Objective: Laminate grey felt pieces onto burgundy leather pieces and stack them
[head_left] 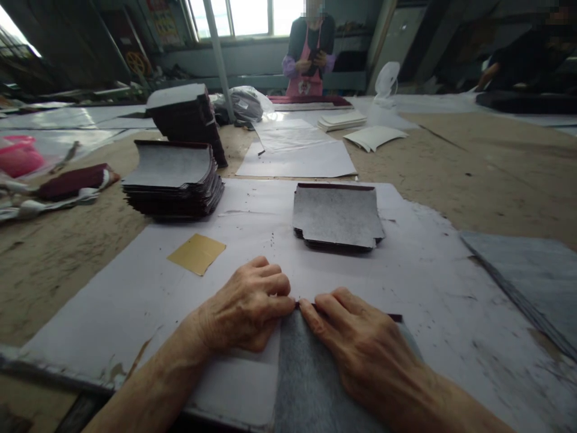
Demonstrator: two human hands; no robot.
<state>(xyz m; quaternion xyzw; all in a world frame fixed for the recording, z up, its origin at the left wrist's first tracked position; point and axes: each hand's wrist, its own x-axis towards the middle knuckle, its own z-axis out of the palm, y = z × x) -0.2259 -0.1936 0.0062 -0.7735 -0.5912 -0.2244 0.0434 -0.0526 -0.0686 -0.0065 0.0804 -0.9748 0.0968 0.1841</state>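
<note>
A grey-backed sheet of material point(306, 379) lies at the front edge of the white paper, with a narrow dark maroon strip folded along its far edge. My left hand point(252, 304) is closed, fingers curled, thumb and forefinger pinching the left end of that fold. Close beside it, my right hand point(365, 337) has bent fingers pressed together on the same fold and covers much of the sheet. Just beyond my hands is a low stack of similar grey pieces point(336, 213) with maroon edges and notched corners. A yellow card point(197, 254) lies beyond my left hand.
Taller stacks of maroon-edged pieces point(174, 174) stand at the back left. Grey sheets point(532, 276) lie at right. White sheets point(297, 157), a plastic bag point(246, 103) and a pink basin point(20, 155) are farther off. A person in a pink apron point(309, 54) stands across the table.
</note>
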